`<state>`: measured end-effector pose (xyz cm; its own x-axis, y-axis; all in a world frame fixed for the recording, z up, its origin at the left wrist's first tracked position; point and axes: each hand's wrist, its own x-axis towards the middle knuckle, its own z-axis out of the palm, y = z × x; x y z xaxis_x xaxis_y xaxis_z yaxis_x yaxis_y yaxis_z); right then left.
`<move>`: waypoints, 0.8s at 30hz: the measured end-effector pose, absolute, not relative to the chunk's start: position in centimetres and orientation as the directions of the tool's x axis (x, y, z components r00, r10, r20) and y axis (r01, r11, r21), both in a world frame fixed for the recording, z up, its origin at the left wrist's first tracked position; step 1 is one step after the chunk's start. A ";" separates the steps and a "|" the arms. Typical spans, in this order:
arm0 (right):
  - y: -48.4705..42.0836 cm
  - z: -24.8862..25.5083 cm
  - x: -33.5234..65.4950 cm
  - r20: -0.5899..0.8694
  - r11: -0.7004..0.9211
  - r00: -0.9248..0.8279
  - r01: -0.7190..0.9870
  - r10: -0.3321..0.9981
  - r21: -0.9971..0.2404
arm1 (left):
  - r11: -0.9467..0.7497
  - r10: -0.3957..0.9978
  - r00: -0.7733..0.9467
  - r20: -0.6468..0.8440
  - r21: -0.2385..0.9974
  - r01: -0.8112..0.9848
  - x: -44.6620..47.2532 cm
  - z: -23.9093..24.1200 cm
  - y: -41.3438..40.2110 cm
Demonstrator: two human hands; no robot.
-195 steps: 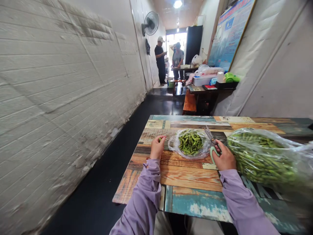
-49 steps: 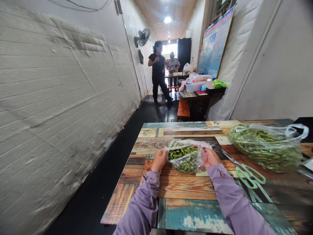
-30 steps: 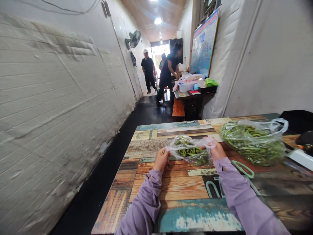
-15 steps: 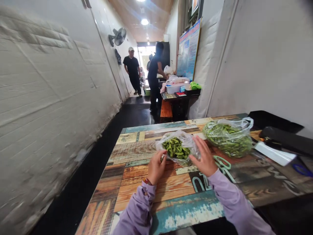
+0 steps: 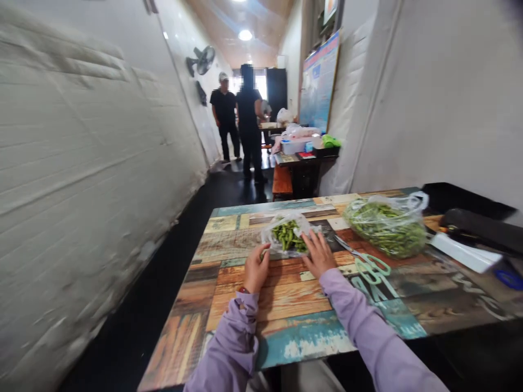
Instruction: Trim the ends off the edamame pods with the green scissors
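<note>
Green pods (image 5: 286,233) — slim, loosely heaped — in crumpled clear plastic bag (image 5: 267,235).

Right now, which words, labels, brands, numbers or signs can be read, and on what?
No whole word can be read.
Wall poster: heading and text too blurred.
Framed sheet above it: too small and blurred.
Tabletop: large pale letters by the scissors and at the right; no sure reading.
Small bag and large bag: no print I can make out.
</note>
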<state>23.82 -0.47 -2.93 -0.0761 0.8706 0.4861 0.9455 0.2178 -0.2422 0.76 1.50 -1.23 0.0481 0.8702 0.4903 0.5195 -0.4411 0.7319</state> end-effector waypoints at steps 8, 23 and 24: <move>-3.5 -3.7 25.8 0.720 0.322 -0.006 0.897 0.694 -0.303 | -0.220 0.824 -0.343 0.452 0.812 0.541 -8.0 -1.3 -0.3; -2.1 -2.1 18.2 0.634 0.580 -0.294 0.755 0.715 -0.305 | -0.174 0.981 -0.027 0.190 0.940 0.294 1.3 -2.2 -1.6; -1.3 -2.1 18.3 0.612 0.540 -0.265 0.778 0.745 -0.320 | -0.161 0.985 -0.021 0.172 0.956 0.246 1.9 -2.1 -1.7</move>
